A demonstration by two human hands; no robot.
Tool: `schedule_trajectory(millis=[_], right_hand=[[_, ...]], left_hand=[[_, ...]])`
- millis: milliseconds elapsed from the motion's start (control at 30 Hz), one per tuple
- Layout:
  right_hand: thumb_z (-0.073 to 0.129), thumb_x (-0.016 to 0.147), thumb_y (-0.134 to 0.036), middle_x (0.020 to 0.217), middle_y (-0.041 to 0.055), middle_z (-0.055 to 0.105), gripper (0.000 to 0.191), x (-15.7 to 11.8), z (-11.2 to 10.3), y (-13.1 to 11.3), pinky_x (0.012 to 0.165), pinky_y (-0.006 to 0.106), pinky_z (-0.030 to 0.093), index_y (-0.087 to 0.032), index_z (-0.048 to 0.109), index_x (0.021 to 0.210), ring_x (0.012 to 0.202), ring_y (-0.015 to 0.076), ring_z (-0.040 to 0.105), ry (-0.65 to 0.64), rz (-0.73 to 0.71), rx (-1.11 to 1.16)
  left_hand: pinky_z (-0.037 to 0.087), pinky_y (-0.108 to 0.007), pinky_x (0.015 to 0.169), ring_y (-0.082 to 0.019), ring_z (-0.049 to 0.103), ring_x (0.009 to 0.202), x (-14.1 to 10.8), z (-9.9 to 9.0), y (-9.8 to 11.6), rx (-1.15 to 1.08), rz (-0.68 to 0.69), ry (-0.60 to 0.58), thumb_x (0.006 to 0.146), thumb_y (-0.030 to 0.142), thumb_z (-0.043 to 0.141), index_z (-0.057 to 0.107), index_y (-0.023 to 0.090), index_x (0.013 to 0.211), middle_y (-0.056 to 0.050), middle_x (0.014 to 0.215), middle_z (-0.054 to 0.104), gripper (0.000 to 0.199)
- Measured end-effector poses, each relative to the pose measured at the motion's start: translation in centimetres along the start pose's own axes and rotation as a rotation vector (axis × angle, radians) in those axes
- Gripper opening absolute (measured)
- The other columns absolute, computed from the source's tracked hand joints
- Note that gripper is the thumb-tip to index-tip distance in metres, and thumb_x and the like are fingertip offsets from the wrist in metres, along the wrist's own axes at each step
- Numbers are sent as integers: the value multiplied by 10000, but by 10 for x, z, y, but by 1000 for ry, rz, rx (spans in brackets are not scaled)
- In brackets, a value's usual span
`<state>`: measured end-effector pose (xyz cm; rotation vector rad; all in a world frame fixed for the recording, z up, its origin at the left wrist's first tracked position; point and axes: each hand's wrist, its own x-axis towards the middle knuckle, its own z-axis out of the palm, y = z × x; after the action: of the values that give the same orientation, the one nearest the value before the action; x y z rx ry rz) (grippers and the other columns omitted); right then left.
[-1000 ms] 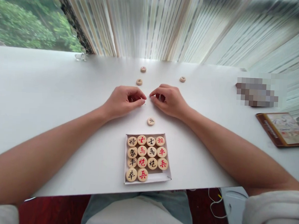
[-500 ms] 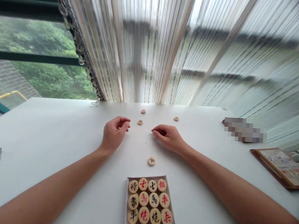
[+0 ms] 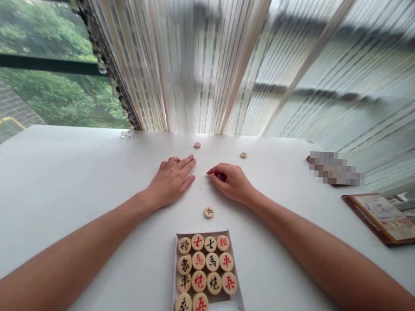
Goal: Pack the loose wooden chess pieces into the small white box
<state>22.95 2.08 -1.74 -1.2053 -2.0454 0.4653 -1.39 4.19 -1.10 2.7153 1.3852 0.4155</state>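
My left hand (image 3: 173, 179) lies palm down over the white table (image 3: 98, 182), its fingers stretched forward and the thumb apart. The spot under its fingertips is hidden. Just beyond those fingertips lies a small round xiangqi piece (image 3: 197, 145). My right hand (image 3: 229, 181) rests on its side with fingers curled, thumb and forefinger close together, and nothing shows between their tips. Another xiangqi piece (image 3: 243, 155) lies beyond it. Between my forearms is a black-marked piece (image 3: 209, 212). Nearer stands an open box (image 3: 225, 308) with rows of red- and black-marked pieces (image 3: 199, 282).
A brown-edged booklet or board (image 3: 385, 218) and a blurred-out flat item (image 3: 335, 169) lie at the right. A small clear ornament (image 3: 127, 133) sits at the far left edge. String curtains (image 3: 204, 81) hang behind the table.
My left hand has moved forward and right, its fingers straightening over where a black-marked piece lay, which is now out of sight. My right hand is nearly still. The view has tilted slightly downward.
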Motion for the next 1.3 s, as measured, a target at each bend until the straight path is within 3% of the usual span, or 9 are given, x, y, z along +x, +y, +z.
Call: schedule_trajectory(millis=[67,167,267,400,533,667,800,967,1300], right_hand=[[640,945,-249,793,44,687,186,0,-1,-1,672,264,440,-148,791,983,656,116,557,3,1,-1],[641,944,-241,790,43,684,177,0,-2,-1,674,264,438,-152,790,979,660,118,557,-2,-2,-2],[644,945,-231,787,41,676,172,0,-1,-2,674,258,436,-150,791,979,663,115,556,-10,0,-8],[647,947,-223,799,42,675,167,0,1,-1,665,253,433,-148,792,985,653,108,553,-10,2,-8],[647,949,-231,801,42,683,164,-1,1,-5,655,253,432,-153,787,985,642,107,547,-9,-15,-9],[645,984,-351,799,45,722,241,-5,3,-17,627,252,432,-153,782,994,628,107,548,4,10,109],[652,990,-495,786,47,747,360,-11,7,-27,594,248,443,-159,782,974,624,114,589,-47,132,300],[770,892,-575,810,61,762,443,-14,8,-26,560,241,519,-142,761,986,608,124,657,-46,188,534],[860,767,-631,778,81,774,524,-13,6,-38,626,275,629,-128,780,891,666,166,738,-5,227,642]], left_hand=[[396,-590,1125,-395,488,1351,0,0,-2,-61,34,69,1074,366,463,601,178,1490,-92,1615,533,477],[441,-516,1092,-329,606,1242,-1,1,-6,-198,117,149,1067,301,492,715,175,1199,-114,1320,733,288],[496,-459,1013,-276,679,1084,-2,0,-7,-296,175,178,1043,258,545,707,187,1052,-90,1100,771,177],[549,-377,929,-225,699,996,-4,-1,-7,-445,170,217,1001,240,610,717,196,1075,-80,1082,746,137],[585,-340,829,-202,713,853,-6,-5,-4,-631,59,214,930,289,715,760,203,1044,-63,985,760,149],[619,-353,832,-229,757,872,-8,-7,5,-929,-88,132,861,405,816,789,190,999,-72,964,800,257],[637,-330,748,-222,768,780,-9,-8,13,-1129,-165,57,806,426,874,809,159,988,-82,880,807,330],[653,-312,735,-230,783,801,-8,-11,20,-1167,-138,80,787,426,899,840,122,965,-112,898,814,357],[661,-292,695,-209,781,751,-7,-12,29,-1192,-142,107,827,397,885,816,86,914,-102,845,797,330]])
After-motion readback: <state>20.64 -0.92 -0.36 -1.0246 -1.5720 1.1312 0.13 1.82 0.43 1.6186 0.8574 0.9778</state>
